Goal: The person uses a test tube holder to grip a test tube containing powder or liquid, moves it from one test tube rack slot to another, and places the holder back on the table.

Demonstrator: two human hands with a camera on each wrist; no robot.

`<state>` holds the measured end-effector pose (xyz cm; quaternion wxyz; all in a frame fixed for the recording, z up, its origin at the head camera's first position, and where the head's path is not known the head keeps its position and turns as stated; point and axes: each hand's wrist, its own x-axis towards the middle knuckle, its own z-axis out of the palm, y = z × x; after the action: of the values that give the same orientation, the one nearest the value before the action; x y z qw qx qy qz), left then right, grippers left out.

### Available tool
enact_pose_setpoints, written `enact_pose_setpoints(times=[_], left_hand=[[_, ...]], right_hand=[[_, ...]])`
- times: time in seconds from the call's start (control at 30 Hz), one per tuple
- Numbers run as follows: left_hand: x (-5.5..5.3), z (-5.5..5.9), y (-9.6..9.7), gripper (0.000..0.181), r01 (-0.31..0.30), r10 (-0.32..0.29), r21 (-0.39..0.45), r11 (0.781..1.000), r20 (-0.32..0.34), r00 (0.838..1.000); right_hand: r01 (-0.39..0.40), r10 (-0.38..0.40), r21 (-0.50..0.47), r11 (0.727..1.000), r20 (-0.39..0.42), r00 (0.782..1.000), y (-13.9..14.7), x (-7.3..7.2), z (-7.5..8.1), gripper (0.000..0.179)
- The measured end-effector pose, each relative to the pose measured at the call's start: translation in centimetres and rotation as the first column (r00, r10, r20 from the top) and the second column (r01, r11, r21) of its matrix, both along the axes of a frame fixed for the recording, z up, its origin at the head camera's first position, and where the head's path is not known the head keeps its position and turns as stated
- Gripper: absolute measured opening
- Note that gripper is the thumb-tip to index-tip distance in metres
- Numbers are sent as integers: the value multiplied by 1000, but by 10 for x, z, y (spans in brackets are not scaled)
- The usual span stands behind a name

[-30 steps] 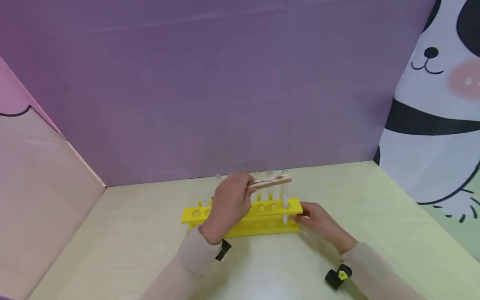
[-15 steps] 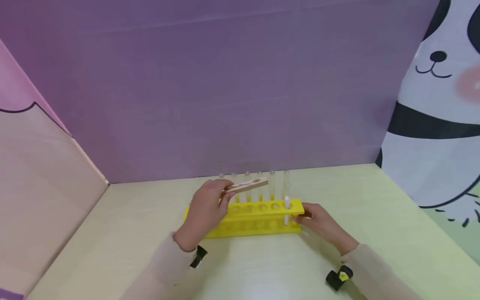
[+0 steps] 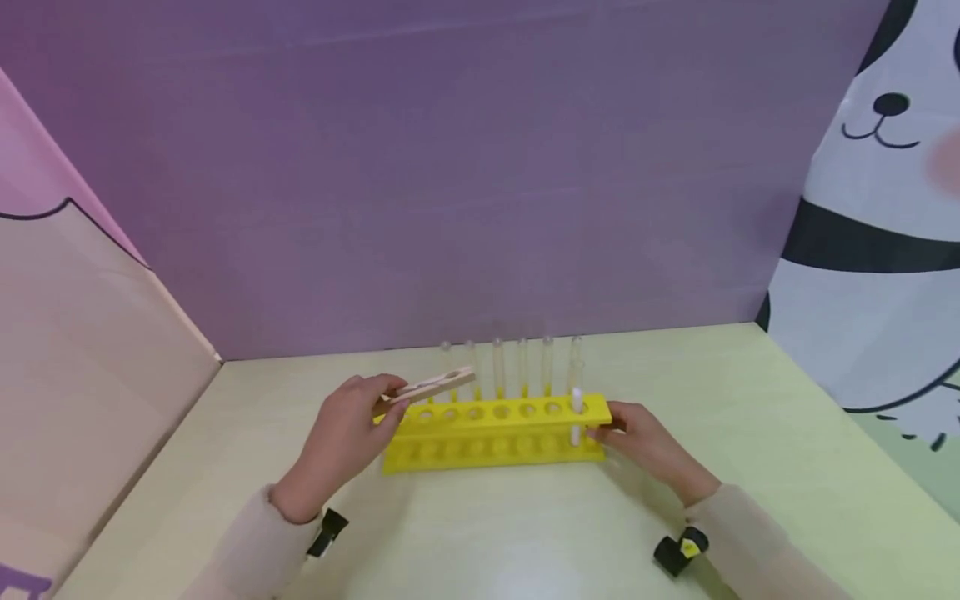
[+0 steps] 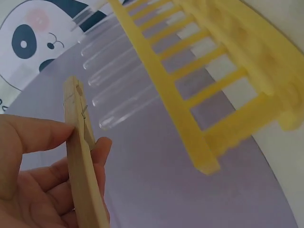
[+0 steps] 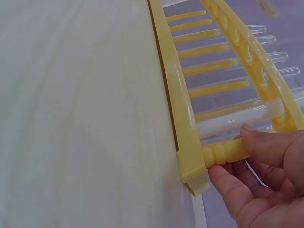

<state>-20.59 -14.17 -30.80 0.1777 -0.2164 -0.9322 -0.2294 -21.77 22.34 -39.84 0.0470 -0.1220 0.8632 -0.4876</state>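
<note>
My left hand (image 3: 341, 429) pinches a wooden test tube clamp (image 3: 442, 386) between thumb and fingers. The clamp is held in the air by the left end of a yellow test tube rack (image 3: 487, 427), its tip pointing right. In the left wrist view the clamp's wire spring (image 4: 85, 113) shows, and nothing sits in its mouth. My right hand (image 3: 652, 446) grips the rack's right end post (image 5: 225, 152) with thumb and fingers. Beside that post a test tube with white contents (image 5: 240, 118) stands upright in the rightmost hole. Several clear test tubes (image 3: 498, 367) hang upside down on the rack's rear pegs.
The rack stands on a pale wooden table (image 3: 480, 533). Behind it rises a purple backdrop (image 3: 480, 183). A panel with a cartoon panda (image 3: 877, 317) borders the right, and a beige panel (image 3: 90, 333) borders the left. Both wrists carry black straps (image 3: 327, 532).
My left hand has moved left and slightly down with the clamp, away from the rack's middle, uncovering the rack's holes and tubes. My right hand keeps its hold on the rack's right end.
</note>
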Motion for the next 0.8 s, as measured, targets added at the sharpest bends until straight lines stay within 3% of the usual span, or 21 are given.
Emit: enact_pose_setpoints(times=[0.23, 0.37, 0.8], left_hand=[[2, -4, -29, 19, -64, 65, -30, 998, 20, 998], [1, -8, -44, 18, -85, 85, -7, 996, 66, 994], [-14, -34, -83, 15, -141, 142, -14, 990, 156, 978]], right_hand=[[5, -5, -4, 1000, 3, 1000, 2, 0, -1, 35], [6, -6, -8, 1000, 4, 1000, 3, 0, -2, 35], [0, 0, -15, 1000, -1, 1000, 7, 1, -3, 34]])
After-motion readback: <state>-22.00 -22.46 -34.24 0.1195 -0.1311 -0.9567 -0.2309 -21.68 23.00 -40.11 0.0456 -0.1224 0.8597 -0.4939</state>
